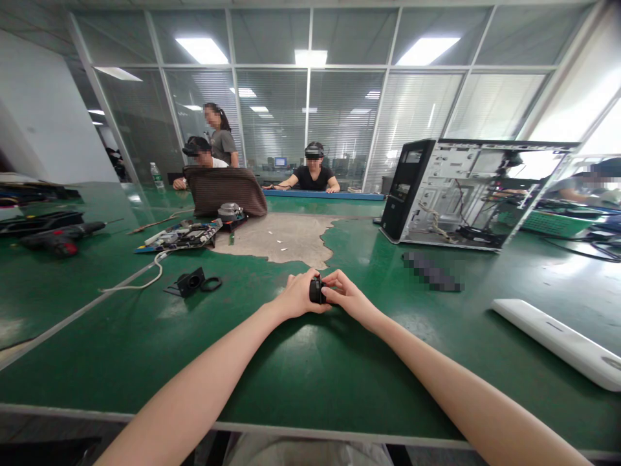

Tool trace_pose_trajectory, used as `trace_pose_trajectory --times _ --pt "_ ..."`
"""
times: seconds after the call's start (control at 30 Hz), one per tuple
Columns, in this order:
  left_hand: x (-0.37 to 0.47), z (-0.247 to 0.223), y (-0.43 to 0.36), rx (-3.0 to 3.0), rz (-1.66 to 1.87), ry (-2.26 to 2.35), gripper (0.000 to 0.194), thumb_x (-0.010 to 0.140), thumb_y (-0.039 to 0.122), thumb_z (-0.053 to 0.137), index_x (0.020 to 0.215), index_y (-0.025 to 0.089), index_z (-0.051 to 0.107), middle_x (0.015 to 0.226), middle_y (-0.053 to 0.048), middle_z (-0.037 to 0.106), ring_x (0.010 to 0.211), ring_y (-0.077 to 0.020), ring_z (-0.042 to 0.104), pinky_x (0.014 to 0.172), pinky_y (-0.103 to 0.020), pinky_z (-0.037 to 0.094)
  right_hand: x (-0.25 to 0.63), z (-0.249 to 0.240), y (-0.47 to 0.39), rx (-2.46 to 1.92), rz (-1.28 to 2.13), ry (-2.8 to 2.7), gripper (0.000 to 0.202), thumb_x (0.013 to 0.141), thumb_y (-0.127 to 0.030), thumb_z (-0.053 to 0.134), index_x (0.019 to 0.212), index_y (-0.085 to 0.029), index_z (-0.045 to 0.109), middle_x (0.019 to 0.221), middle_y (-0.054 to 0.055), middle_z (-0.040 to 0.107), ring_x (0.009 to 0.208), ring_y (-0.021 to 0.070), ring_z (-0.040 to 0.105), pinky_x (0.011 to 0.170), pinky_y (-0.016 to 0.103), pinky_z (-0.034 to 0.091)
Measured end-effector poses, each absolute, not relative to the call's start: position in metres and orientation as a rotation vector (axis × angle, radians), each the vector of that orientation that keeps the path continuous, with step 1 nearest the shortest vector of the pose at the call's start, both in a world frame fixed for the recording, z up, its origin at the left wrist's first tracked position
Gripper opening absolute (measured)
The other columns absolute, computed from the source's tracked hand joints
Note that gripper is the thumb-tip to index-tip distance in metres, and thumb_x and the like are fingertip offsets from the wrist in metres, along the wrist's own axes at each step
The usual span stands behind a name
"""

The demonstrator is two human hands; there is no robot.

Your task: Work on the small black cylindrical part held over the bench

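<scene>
A small black round part [317,290], looking like a camera lens, is held between both hands just above the green table. My left hand [301,292] wraps round its left side, with thumb and fingers closed on it. From the right, the fingertips of my right hand [342,292] pinch its edge. What the curled fingers cover of the part is hidden. Further left on the table lie a black square-based housing [191,281] with a round opening and, beside it, a thin black ring [211,283].
A circuit board [182,237] and a white cable [158,268] lie at the left, beyond them a drill [63,238]. An open computer case [449,194] stands right, behind a long white device [557,340]. Several people sit or stand across the green table [272,388].
</scene>
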State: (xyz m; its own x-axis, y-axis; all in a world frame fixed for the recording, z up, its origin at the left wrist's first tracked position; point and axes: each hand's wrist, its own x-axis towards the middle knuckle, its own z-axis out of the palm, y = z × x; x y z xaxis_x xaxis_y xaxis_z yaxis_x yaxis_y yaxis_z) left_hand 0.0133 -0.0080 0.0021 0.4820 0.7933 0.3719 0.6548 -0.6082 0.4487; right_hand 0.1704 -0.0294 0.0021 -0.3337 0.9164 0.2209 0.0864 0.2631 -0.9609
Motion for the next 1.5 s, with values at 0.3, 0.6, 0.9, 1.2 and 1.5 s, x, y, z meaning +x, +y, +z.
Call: trace_pose_trajectory --times 0.3,0.6,0.9,1.2,1.5 --pt "0.0142 0.0041 -0.0089 2.471 0.791 1.249 0.056 0.053 0.048 0.064 0.097 0.022 0.041 0.084 0.000 0.056 0.080 -0.0219 0.053 0.075 -0.034 0.032 0.1720 0.0056 -0.0324 -0.894 1.188 -1.702 0.027 0.067 -0.034 0.059 0.085 -0.020 0.045 0.088 0.002 0.056 0.083 0.0140 0.054 0.073 0.031 0.045" --pt "0.0137 0.0007 -0.0067 2.494 0.805 1.249 0.058 0.053 0.050 0.063 0.098 0.022 0.040 0.087 0.000 0.056 0.080 -0.0222 0.053 0.076 -0.034 0.032 0.1742 -0.0018 -0.0271 -0.966 1.173 -1.684 0.030 0.069 -0.032 0.058 0.093 -0.019 0.046 0.093 0.003 0.055 0.084 0.0139 0.054 0.075 0.032 0.044" --pt "0.0153 0.0009 -0.0066 2.483 0.786 1.265 0.056 0.052 0.049 0.063 0.096 0.022 0.041 0.085 0.001 0.056 0.080 -0.0223 0.053 0.076 -0.034 0.032 0.1698 0.0001 -0.0293 -0.943 1.186 -1.638 0.025 0.070 -0.037 0.055 0.084 -0.021 0.043 0.081 0.000 0.054 0.070 0.0107 0.055 0.066 0.029 0.046" --pt "0.0145 0.0003 -0.0053 2.485 0.794 1.248 0.054 0.054 0.048 0.062 0.096 0.023 0.041 0.086 0.001 0.056 0.079 -0.0213 0.053 0.075 -0.033 0.032 0.1738 -0.0007 -0.0288 -0.896 1.169 -1.714 0.027 0.070 -0.031 0.058 0.090 -0.020 0.044 0.092 0.002 0.054 0.081 0.0122 0.054 0.075 0.030 0.044" --pt "0.0157 0.0008 -0.0054 2.458 0.772 1.264 0.056 0.052 0.048 0.063 0.097 0.023 0.041 0.087 0.001 0.055 0.080 -0.0219 0.053 0.077 -0.034 0.031 0.1737 -0.0019 -0.0251 -0.970 1.153 -1.678 0.029 0.070 -0.033 0.057 0.092 -0.020 0.045 0.092 0.002 0.055 0.075 0.0115 0.055 0.072 0.031 0.046"
